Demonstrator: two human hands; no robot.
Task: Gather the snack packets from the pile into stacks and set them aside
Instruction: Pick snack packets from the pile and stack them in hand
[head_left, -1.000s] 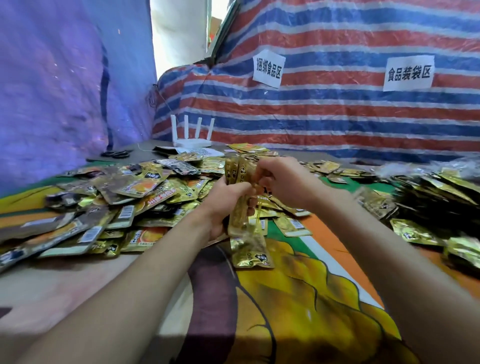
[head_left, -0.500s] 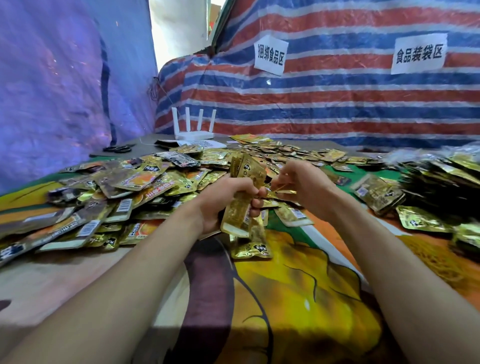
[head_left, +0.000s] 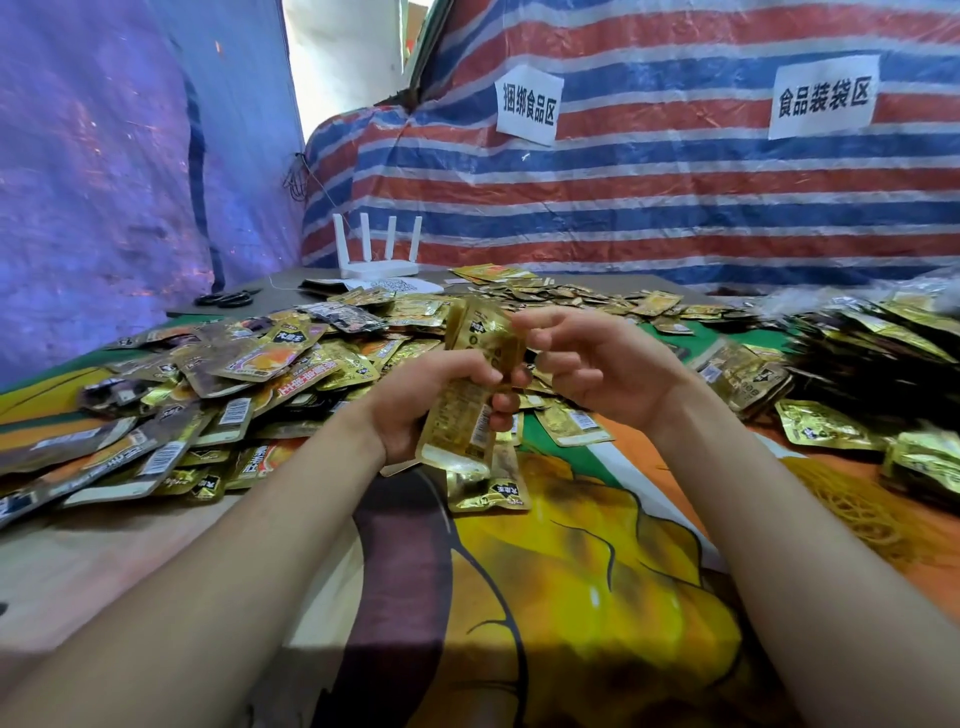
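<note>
Above the worktop (head_left: 571, 613), left grip (head_left: 410, 408) clasped a stack of gold packets (head_left: 465, 415), right grip (head_left: 608, 369) curled at its top (pinching or not, unclear), loose pile (head_left: 260, 374) lay behind, white router (head_left: 376, 257) beyond.

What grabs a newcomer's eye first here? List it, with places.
The sprawling pile of gold snack packets covering the table's left and centre stands out first. In the middle, the left hand grips an upright stack of packets, with the right hand curled beside its top. Behind, a red, white and blue striped tarp carries two white paper signs.
</note>
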